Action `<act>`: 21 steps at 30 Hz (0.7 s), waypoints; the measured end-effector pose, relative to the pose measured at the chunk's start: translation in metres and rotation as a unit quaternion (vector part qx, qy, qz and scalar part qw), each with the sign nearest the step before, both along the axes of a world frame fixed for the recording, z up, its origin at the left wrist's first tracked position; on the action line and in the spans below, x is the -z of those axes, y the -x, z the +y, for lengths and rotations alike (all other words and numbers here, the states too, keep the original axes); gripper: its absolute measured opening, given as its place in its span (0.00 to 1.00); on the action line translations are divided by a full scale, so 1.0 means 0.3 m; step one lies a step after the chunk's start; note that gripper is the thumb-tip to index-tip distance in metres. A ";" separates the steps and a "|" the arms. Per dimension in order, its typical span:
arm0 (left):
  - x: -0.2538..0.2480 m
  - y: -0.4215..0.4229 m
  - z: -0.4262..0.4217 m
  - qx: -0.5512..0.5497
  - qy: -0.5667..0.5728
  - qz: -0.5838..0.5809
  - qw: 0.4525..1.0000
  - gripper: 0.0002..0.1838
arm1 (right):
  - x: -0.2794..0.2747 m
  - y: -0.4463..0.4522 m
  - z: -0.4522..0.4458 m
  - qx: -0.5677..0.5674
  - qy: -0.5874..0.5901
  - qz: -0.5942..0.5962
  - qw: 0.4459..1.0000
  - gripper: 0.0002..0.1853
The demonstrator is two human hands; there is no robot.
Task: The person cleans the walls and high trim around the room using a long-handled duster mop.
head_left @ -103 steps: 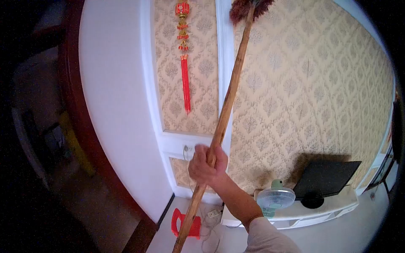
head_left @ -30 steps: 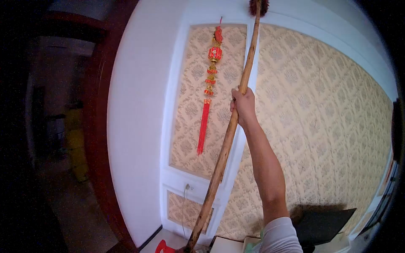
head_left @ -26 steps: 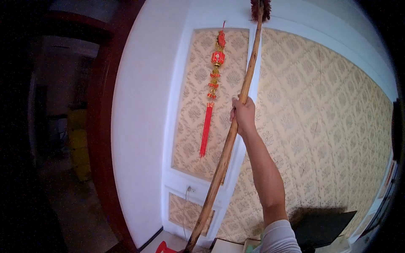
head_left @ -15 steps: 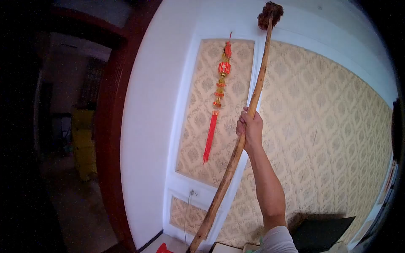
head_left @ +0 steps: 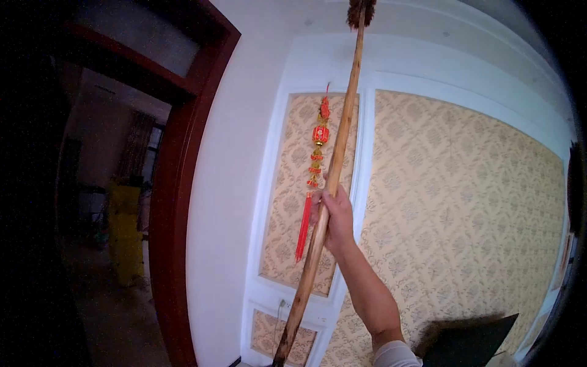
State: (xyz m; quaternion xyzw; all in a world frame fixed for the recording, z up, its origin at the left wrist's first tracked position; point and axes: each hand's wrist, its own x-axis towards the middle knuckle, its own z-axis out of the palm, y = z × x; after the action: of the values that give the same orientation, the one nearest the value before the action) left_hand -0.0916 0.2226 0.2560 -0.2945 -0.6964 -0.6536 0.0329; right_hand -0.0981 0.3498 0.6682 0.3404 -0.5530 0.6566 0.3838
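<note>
My right hand is closed round the wooden pole of a long-handled duster, with the arm reaching up from the lower right. The pole runs on a slant from the bottom of the view to the top. Its shaggy dark brown head is partly cut off by the upper edge, up near the ceiling. Just left of the pole, a red and gold lantern ornament with a red tassel hangs on the patterned wall panel. My left hand is out of sight, as is the pole's lower end.
A dark red door frame stands at left, opening on a dim room with a yellow object. A wall socket with a cord sits low on the wall. A black flat panel, probably a screen, is at lower right.
The view has tilted up and shifted, so the wall and ornament sit lower. My right hand and the duster appear further left, and the duster's head now partly leaves the frame.
</note>
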 end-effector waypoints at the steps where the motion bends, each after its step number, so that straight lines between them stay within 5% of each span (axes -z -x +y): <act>1: -0.017 0.047 0.026 -0.069 0.023 0.211 0.975 0.11 | 0.021 -0.007 -0.017 -0.009 -0.022 0.001 1.000 0.21; 2: -0.215 -0.015 -0.028 0.013 -0.033 0.052 0.998 0.11 | 0.049 -0.026 -0.045 -0.007 -0.023 0.002 1.000 0.21; 8: -0.519 -0.015 -0.034 0.028 -0.063 0.111 0.991 0.09 | 0.269 -0.130 -0.169 -0.071 0.004 -0.059 0.996 0.21; 10: -0.567 -0.030 -0.024 0.027 0.049 0.099 0.994 0.12 | 0.274 -0.168 -0.170 -0.092 0.001 -0.122 0.988 0.22; 14: -0.692 -0.057 -0.001 0.043 -0.047 0.226 0.972 0.13 | 0.115 -0.209 -0.161 -0.057 -0.010 -0.080 0.995 0.22; 21: -0.908 -0.032 0.051 0.165 -0.179 0.130 0.961 0.19 | -0.176 -0.233 -0.198 0.050 -0.019 -0.042 0.998 0.20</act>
State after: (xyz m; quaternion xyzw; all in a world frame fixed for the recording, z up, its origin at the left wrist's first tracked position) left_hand -0.0820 0.2379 0.5285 -0.4771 -0.4991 -0.7202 0.0670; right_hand -0.0282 0.2903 0.7209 0.2918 -0.5973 0.6398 0.3856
